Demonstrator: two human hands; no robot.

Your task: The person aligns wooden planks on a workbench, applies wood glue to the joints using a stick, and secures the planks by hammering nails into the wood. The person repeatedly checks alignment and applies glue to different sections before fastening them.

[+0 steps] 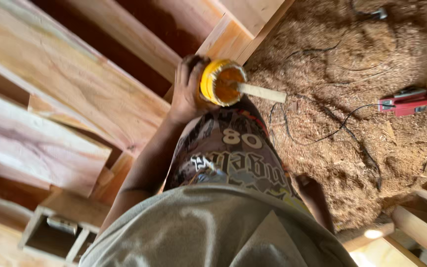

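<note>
We grip a small round yellow plastic tub (222, 82) of orange-brown glue or finish in our left hand (186, 91), fingers closed around its side, holding it out over the sawdust-covered floor (352, 143) beside the pale timber boards (70, 89); a flat pale wooden stick (262, 92) rests in the tub, so we judge this the carrying or stirring step. Our right hand (308, 187) hangs by our patterned shorts (231, 148), and we cannot tell whether it is open, so the next move probably calls for it to take the stick.
</note>
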